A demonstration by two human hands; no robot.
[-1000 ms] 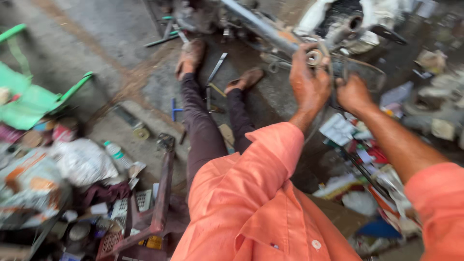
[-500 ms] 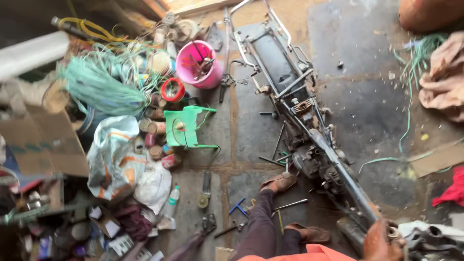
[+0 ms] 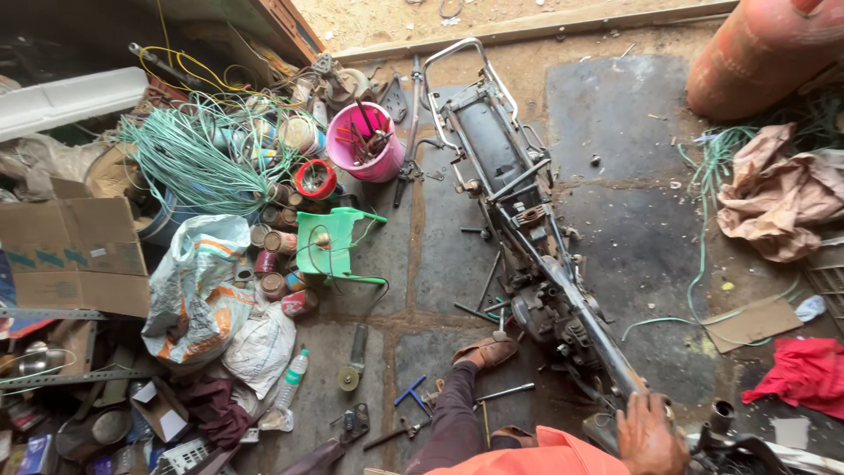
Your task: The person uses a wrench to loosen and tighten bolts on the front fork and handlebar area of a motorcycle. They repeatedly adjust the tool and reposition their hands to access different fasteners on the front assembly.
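A stripped motorcycle frame [image 3: 514, 189] lies on the stone floor, running from the top middle down to the bottom right. My left hand [image 3: 651, 435] rests at its near end, fingers wrapped over the frame tube beside the engine [image 3: 549, 317]. An orange sleeve [image 3: 536, 456] shows just left of that hand. My right hand is out of the picture. My legs in dark trousers [image 3: 453, 413] reach forward, one sandalled foot [image 3: 485, 353] by the engine.
Loose tools [image 3: 492, 290] lie scattered around the engine and my feet. On the left are a pink bucket of tools [image 3: 365, 145], a green stool [image 3: 327, 242], green wire bundle [image 3: 189, 158], tins, sacks [image 3: 198, 295] and a cardboard box [image 3: 75, 255]. Rags [image 3: 774, 189] and a red cloth [image 3: 804, 374] lie right.
The view has swung up from my hands to the whole floor. Both hands were on the frame a second ago; only the left one shows now, still on the tube.
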